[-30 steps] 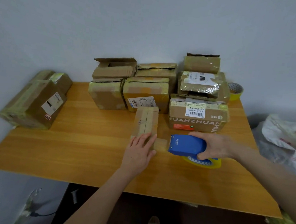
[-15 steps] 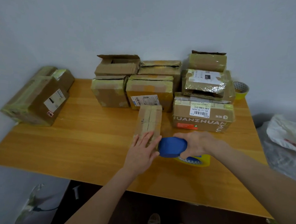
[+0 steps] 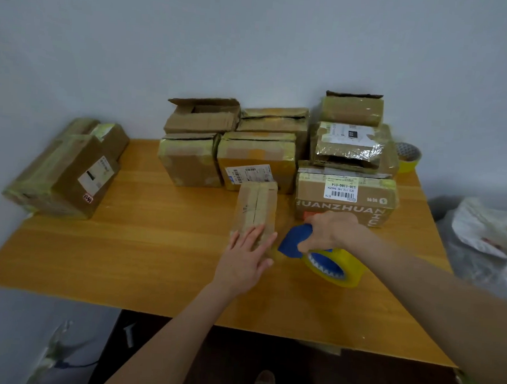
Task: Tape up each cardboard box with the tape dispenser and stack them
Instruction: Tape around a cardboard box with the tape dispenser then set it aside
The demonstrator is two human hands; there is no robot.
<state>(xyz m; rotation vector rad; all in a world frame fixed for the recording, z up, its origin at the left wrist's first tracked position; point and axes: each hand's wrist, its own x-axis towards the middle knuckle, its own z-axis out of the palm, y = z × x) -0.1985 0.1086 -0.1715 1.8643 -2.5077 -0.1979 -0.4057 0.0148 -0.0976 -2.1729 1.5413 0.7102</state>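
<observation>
On a wooden counter [image 3: 153, 260] set against a pale wall, a person's left hand [image 3: 246, 258] lies flat, fingers straight, on the near end of a narrow cardboard box [image 3: 256, 205]. The right hand [image 3: 330, 230] grips a blue tape dispenser [image 3: 293, 244] loaded with a yellow roll, held just beside the box's near right corner. Behind, stacked boxes [image 3: 257, 159] line the wall, including a HUANZHUAN box [image 3: 343, 204] and an open-flapped box [image 3: 203, 117]. Taped boxes [image 3: 69, 174] lie at the counter's left edge; a spare tape roll [image 3: 407, 158] sits at its far right corner.
</observation>
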